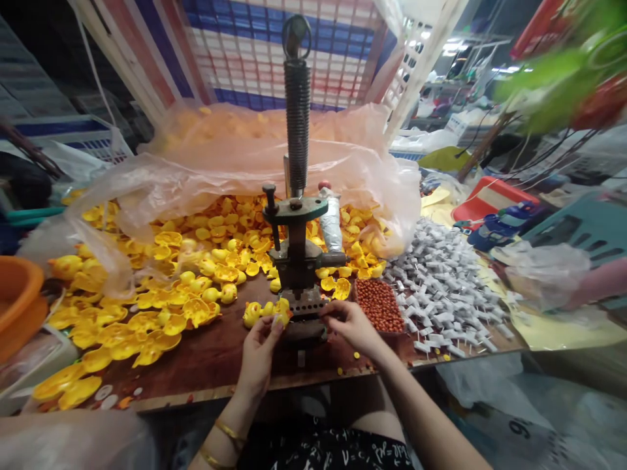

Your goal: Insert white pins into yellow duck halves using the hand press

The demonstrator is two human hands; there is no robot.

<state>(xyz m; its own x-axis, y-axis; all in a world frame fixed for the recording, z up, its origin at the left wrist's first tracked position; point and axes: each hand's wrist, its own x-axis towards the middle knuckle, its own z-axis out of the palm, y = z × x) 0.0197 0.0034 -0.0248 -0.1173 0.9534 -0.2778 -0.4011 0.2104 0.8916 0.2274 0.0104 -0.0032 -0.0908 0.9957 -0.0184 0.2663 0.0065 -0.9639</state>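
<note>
My left hand pinches a yellow plastic duck piece just left of the press base. Beside it lies another yellow duck part. My right hand is at the right side of the perforated metal block under the hand press. Its thumb and forefinger are brought together, but whatever is between them is too small to make out. Close to that hand stands a clear box of small reddish-brown beads.
Yellow duck shells are heaped left of and behind the press, partly under a plastic bag. Grey-white small blocks with thin pins pile up at right. An orange basin stands at the left edge. The table's front edge runs close to my body.
</note>
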